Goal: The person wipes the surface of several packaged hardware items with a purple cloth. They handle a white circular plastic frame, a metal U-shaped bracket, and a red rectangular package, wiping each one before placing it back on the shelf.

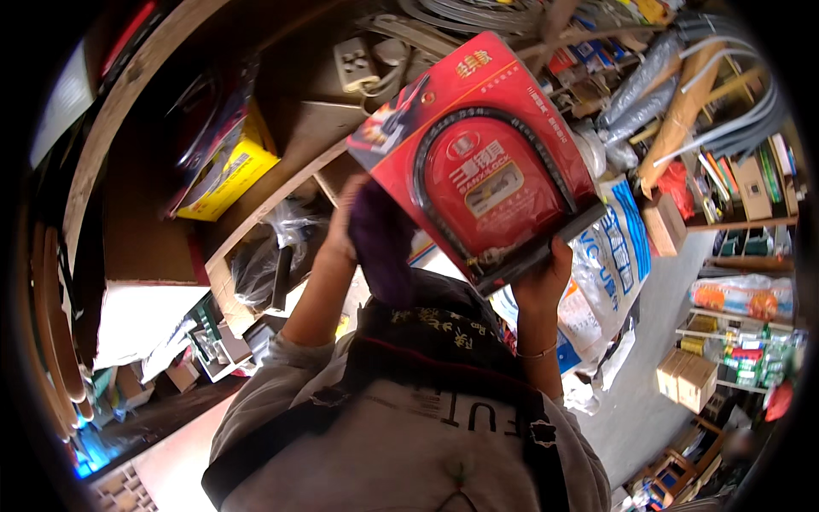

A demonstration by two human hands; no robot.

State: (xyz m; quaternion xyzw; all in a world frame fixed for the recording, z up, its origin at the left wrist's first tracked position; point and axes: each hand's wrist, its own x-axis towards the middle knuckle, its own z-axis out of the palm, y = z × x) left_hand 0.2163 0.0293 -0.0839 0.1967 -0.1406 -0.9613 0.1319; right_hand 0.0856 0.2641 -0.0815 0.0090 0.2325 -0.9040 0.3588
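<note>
A black U-shaped lock sits in a red blister pack, tilted in front of me. My right hand grips the pack at its lower right, by the black crossbar. On the left, a dark purple cloth hangs down from my left hand, which is blurred and partly hidden behind it. The cloth lies close against the pack's left edge; whether they touch, I cannot tell. Below both hands is the black apron that I wear.
Behind the pack are wooden shelves with a white power strip and coiled grey cable. A yellow box stands at left. A printed white-and-blue bag is beside my right arm. Cardboard boxes sit along the stocked right-hand shelving.
</note>
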